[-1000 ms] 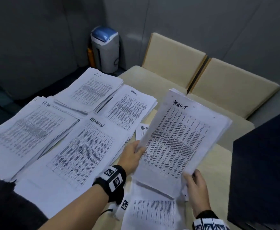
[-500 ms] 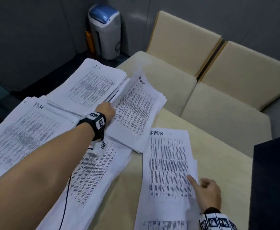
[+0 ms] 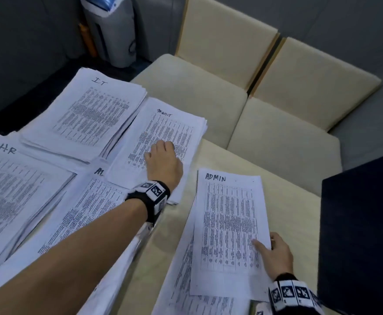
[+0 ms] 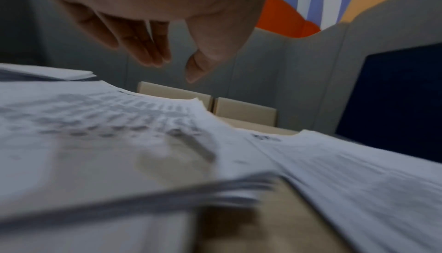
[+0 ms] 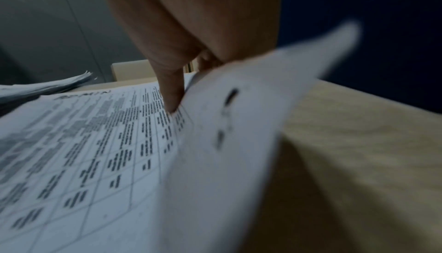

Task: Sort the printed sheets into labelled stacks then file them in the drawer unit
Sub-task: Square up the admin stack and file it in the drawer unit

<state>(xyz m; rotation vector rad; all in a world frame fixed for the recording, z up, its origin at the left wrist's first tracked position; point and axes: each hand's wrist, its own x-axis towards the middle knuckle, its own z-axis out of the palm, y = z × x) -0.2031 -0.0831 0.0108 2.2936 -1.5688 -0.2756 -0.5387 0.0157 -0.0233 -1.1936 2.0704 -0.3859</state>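
Note:
Labelled stacks of printed sheets lie on the table: IT [image 3: 99, 110], HR [image 3: 15, 189], one with a scrawled analyst-like label [image 3: 174, 128], and an ADMIN stack [image 3: 83, 212] partly under my left forearm. My left hand [image 3: 161, 147] hovers over the analyst stack [image 4: 95, 124]. Its fingers [image 4: 153, 49] are straight and hold nothing. A loose ADMIN sheet [image 3: 229, 223] tops a small pile at the front right. My right hand [image 3: 274, 253] pinches its right edge, thumb [image 5: 172, 102] on top, and the edge [image 5: 263, 96] curls upward.
A dark blue box-like unit [image 3: 363, 223] stands at the table's right. Beige upholstered seats [image 3: 220, 105] run behind the table, with a grey and blue bin [image 3: 111, 30] on the floor beyond. Bare tabletop [image 3: 288, 189] shows between the loose pile and the dark unit.
The analyst sheet that both hands held has gone onto its stack and now lies flat. My left hand has let go. My right hand has dropped to the ADMIN sheet's edge.

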